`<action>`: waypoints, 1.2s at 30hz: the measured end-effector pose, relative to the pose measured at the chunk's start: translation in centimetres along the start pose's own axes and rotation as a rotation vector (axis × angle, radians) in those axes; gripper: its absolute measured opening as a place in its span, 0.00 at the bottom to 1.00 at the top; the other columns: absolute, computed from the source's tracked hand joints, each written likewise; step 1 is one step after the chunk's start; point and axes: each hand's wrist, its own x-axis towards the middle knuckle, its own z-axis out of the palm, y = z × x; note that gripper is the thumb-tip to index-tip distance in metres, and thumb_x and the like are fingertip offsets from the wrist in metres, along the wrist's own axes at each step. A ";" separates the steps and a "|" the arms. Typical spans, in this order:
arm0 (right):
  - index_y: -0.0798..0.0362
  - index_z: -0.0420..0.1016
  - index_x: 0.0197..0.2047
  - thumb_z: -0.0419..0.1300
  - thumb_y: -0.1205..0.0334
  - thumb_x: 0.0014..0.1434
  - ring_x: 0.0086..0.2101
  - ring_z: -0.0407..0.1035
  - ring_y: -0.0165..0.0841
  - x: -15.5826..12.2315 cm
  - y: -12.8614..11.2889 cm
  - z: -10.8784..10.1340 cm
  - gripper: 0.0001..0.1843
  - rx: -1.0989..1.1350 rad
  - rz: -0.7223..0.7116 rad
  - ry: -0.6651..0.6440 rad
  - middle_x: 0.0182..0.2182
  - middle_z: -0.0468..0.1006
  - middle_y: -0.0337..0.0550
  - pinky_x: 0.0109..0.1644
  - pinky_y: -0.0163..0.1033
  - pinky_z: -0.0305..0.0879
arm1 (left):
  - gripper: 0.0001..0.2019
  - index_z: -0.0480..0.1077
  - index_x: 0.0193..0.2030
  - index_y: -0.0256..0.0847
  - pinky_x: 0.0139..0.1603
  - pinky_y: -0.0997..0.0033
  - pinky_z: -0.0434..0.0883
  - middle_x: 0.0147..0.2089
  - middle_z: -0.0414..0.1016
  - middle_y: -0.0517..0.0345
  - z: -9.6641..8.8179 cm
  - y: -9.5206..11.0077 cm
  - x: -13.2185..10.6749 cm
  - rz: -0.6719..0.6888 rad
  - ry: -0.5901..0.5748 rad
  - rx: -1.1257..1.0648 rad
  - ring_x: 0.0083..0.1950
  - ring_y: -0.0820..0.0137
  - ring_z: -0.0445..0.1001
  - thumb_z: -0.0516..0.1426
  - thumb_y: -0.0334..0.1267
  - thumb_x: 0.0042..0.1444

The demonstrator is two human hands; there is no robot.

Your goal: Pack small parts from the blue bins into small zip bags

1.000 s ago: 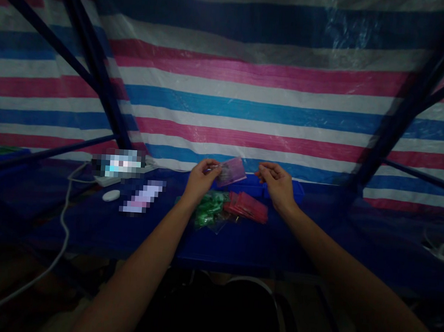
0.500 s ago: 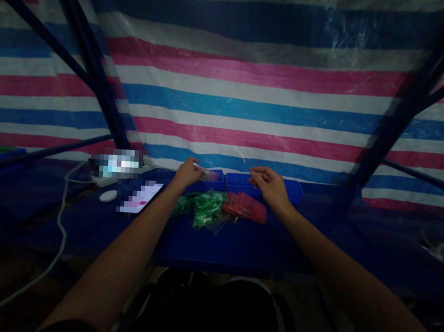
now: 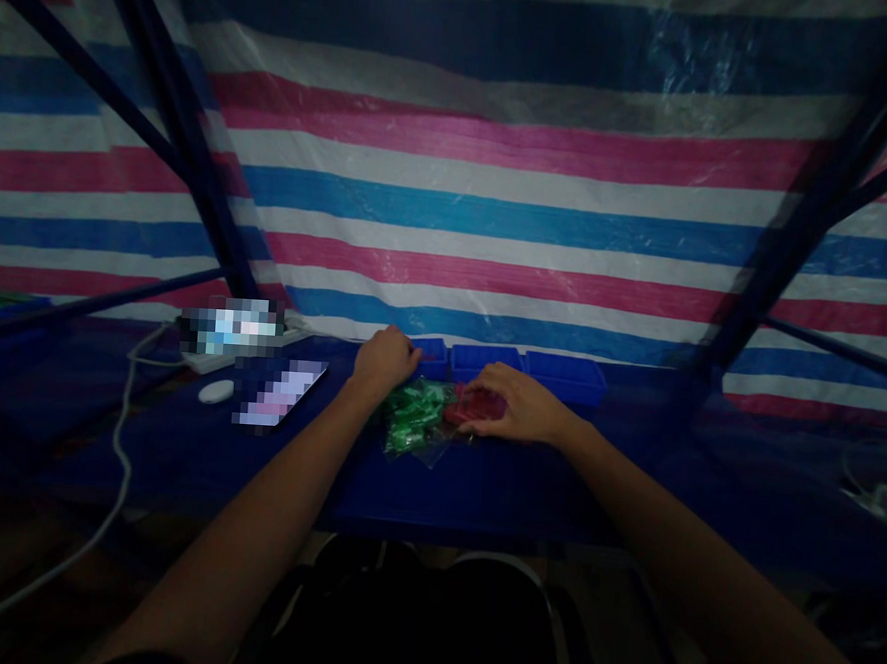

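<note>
"Red flat plastic packets (image 3: 485, 407): where?"

"On dark-blue table (image 3: 471, 494), beside shiny green plastic packets (image 3: 414, 410)."

"Right hand (image 3: 518, 405)?"

"Fingers curved over them; can't tell if gripping."

"Left hand (image 3: 387, 357)?"

"By blue plastic bin (image 3: 441, 358); can't tell fingers' state."

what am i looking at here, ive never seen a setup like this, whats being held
No machine here: this is bare-handed work. Every picture comes from one head-worn camera, looking forward and down. On the blue table lie green plastic bags and red plastic bags, with three blue bins behind them. A phone, its screen blurred, and a white disc lie further left. The left hand is at the leftmost bin; its grip is hidden. The right hand has its fingers and thumb around the red plastic bags; how firmly, I cannot tell.
</note>
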 end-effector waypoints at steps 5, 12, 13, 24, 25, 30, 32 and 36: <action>0.43 0.80 0.50 0.64 0.50 0.63 0.44 0.71 0.39 0.0 0.5 0.4 0.13 0.010 0.055 -0.019 0.42 0.78 0.44 0.49 0.45 0.67 | 0.17 0.79 0.43 0.38 0.57 0.54 0.68 0.48 0.76 0.41 -0.9 2.3 -1.2 0.146 0.129 -0.185 0.52 0.52 0.73 0.54 0.48 0.64; 0.46 0.80 0.50 0.66 0.54 0.62 0.43 0.74 0.39 -0.2 1.6 0.6 0.13 0.104 0.080 0.013 0.43 0.81 0.44 0.50 0.45 0.67 | 0.13 0.78 0.44 0.43 0.55 0.61 0.69 0.47 0.79 0.51 -2.8 6.8 -3.3 0.465 0.130 -0.601 0.50 0.63 0.75 0.53 0.44 0.68; 0.46 0.80 0.50 0.67 0.54 0.61 0.43 0.74 0.39 -0.2 1.8 0.6 0.14 0.131 0.090 0.015 0.43 0.82 0.44 0.49 0.45 0.68 | 0.13 0.77 0.44 0.43 0.54 0.61 0.70 0.47 0.79 0.51 -2.9 7.2 -3.7 0.480 0.117 -0.636 0.50 0.63 0.75 0.53 0.44 0.68; 0.47 0.82 0.45 0.66 0.58 0.58 0.38 0.77 0.37 -0.7 2.4 0.1 0.11 0.387 0.229 -0.032 0.39 0.84 0.40 0.48 0.43 0.72 | 0.12 0.77 0.45 0.43 0.56 0.59 0.70 0.45 0.79 0.52 -1.3 6.9 -5.4 0.525 0.077 -0.601 0.50 0.62 0.75 0.52 0.41 0.68; 0.47 0.82 0.45 0.66 0.59 0.58 0.37 0.77 0.37 -0.8 2.4 0.1 0.11 0.395 0.246 -0.028 0.38 0.84 0.40 0.47 0.44 0.72 | 0.13 0.77 0.45 0.43 0.56 0.59 0.70 0.45 0.79 0.52 -1.2 6.8 -5.5 0.521 0.078 -0.597 0.50 0.62 0.75 0.52 0.41 0.68; 0.47 0.81 0.46 0.63 0.64 0.57 0.35 0.77 0.36 -0.6 2.4 -0.2 0.13 0.326 0.277 0.073 0.37 0.83 0.40 0.44 0.44 0.73 | 0.13 0.76 0.49 0.43 0.57 0.58 0.70 0.47 0.79 0.51 -1.8 6.9 -6.0 0.532 0.069 -0.612 0.51 0.62 0.76 0.53 0.43 0.68; 0.47 0.80 0.46 0.62 0.63 0.59 0.35 0.77 0.36 -0.5 2.3 -0.5 0.12 0.304 0.289 0.164 0.38 0.83 0.41 0.43 0.44 0.73 | 0.14 0.75 0.54 0.44 0.59 0.58 0.69 0.52 0.79 0.51 -2.1 7.1 -6.2 0.553 0.063 -0.634 0.55 0.61 0.75 0.56 0.44 0.66; 0.47 0.79 0.48 0.62 0.59 0.61 0.39 0.77 0.38 -0.2 1.6 -0.8 0.12 0.323 0.278 0.338 0.40 0.82 0.43 0.45 0.44 0.74 | 0.26 0.69 0.63 0.45 0.63 0.56 0.67 0.61 0.75 0.48 -2.0 7.6 -6.1 0.543 0.064 -0.668 0.60 0.58 0.73 0.63 0.46 0.59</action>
